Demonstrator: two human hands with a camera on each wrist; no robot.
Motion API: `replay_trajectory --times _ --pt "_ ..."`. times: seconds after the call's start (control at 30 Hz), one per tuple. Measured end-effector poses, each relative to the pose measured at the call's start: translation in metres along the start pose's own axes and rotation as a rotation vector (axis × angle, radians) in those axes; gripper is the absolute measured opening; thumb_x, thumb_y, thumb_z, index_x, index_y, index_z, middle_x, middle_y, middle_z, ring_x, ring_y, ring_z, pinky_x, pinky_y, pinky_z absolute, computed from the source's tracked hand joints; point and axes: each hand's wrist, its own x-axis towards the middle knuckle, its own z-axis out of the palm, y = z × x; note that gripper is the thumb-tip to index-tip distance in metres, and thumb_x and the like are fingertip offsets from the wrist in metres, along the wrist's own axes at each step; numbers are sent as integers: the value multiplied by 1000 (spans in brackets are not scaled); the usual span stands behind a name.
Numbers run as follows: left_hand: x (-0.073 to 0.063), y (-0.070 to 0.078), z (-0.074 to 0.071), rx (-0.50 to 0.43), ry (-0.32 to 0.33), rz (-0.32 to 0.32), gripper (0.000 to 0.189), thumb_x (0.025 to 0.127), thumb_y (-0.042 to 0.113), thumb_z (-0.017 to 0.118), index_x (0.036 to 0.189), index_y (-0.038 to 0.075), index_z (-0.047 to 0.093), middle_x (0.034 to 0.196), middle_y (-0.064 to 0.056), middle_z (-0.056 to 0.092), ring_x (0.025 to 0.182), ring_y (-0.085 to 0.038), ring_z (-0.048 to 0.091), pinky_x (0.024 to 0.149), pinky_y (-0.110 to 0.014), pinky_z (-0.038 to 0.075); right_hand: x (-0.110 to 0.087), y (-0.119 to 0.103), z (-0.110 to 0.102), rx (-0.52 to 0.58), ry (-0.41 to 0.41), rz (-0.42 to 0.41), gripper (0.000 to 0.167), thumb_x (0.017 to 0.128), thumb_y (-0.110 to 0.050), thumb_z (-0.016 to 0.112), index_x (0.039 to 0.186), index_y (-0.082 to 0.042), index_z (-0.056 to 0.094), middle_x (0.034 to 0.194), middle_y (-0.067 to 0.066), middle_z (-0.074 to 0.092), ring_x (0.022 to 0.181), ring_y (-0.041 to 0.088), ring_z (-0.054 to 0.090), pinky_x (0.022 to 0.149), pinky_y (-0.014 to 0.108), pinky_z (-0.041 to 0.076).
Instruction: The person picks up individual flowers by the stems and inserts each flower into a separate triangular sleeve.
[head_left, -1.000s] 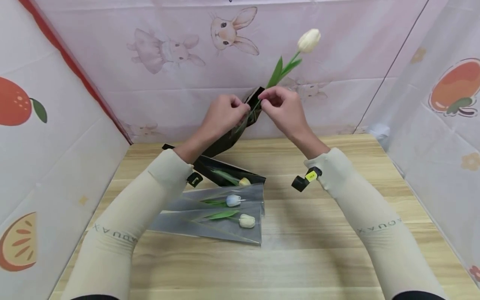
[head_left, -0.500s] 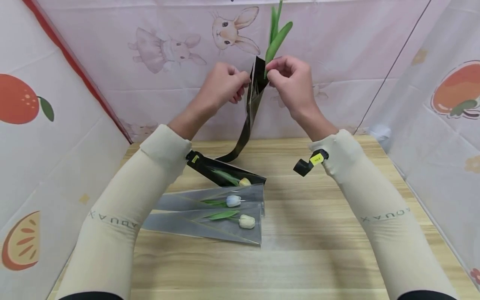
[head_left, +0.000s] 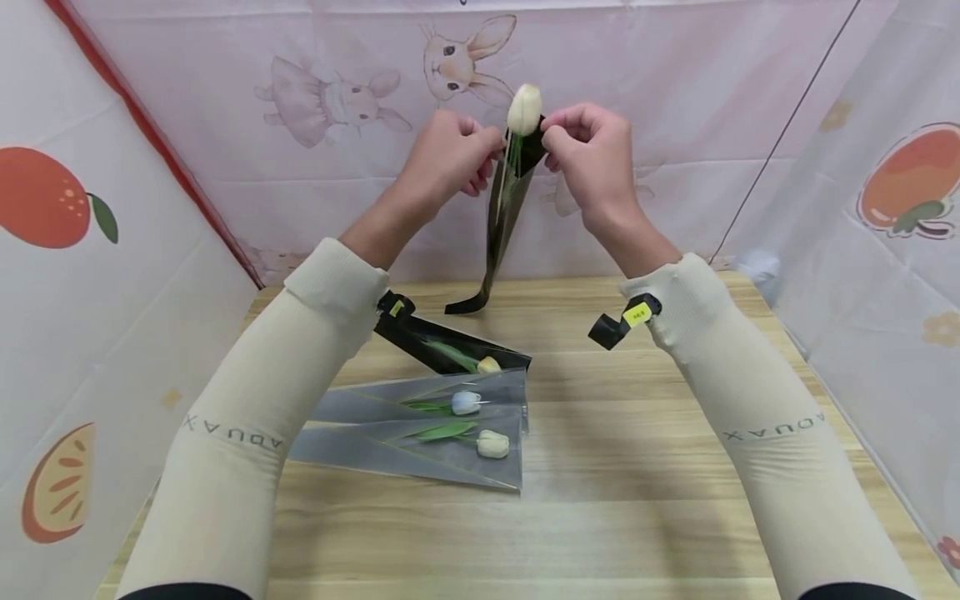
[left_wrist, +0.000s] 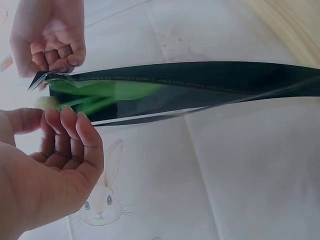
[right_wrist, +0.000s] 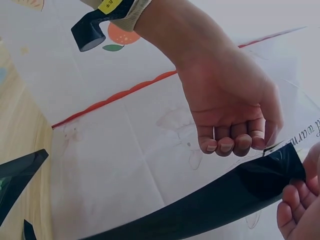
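Observation:
In the head view a black flower sleeve (head_left: 504,221) with a clear front stands upright, its narrow tail bent on the table. A cream tulip (head_left: 524,110) is inside, its bloom at the mouth and its green leaves (left_wrist: 117,90) lower down. My left hand (head_left: 448,158) pinches the left edge of the mouth; the right wrist view shows the thumb and forefinger of that left hand (right_wrist: 232,107) at the clear film. My right hand (head_left: 590,162) pinches the mouth's right corner; in the right wrist view only part of this right hand (right_wrist: 302,200) shows.
On the wooden table (head_left: 600,500) lie a black sleeve (head_left: 420,337) with a yellowish tulip (head_left: 489,364), and two grey sleeves (head_left: 352,446) with a blue-white tulip (head_left: 466,403) and a cream tulip (head_left: 492,443). A printed cloth wall (head_left: 337,225) stands behind.
The tulip has gone from above and right of the sleeve down into it. The sleeve has risen and straightened upright. My right hand has moved from the stem to the sleeve's corner.

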Motion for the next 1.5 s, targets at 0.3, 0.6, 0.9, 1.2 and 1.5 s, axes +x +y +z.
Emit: replay_trajectory --times 0.3,0.6,0.9,1.2,1.5 --pt "3 1 2 17 26 34 32 101 23 50 89 2 70 67 -2 60 61 -16 58 61 -26 54 -2 -5 -2 -11 8 35 14 91 -3 58 90 -5 72 76 -1 68 59 13 58 64 25 52" --pt "4 3 6 213 101 131 34 100 24 52 71 10 62 61 3 53 58 -13 49 54 -24 36 -4 -4 -4 12 -23 67 14 91 -1 57 89 -4 71 74 -1 67 57 13 57 61 22 53" --pt "6 -12 21 463 106 280 36 98 21 53 63 11 53 57 1 42 54 -12 33 52 -23 25 -12 24 -8 -58 -67 128 12 93 -6 60 95 -3 71 75 -2 66 60 13 61 61 21 54" --pt "8 -52 51 623 12 326 38 95 19 52 60 15 40 55 3 30 52 -11 21 51 -25 21 -26 76 -17 -133 -134 223 15 96 -4 61 106 3 69 79 -4 67 64 10 65 64 20 56" --pt "8 -82 89 678 -44 302 43 97 22 54 58 17 36 53 5 28 48 -9 21 49 -25 20 -36 118 -32 -217 -194 328 21 97 -4 64 113 10 68 78 -4 70 61 5 67 61 20 57"
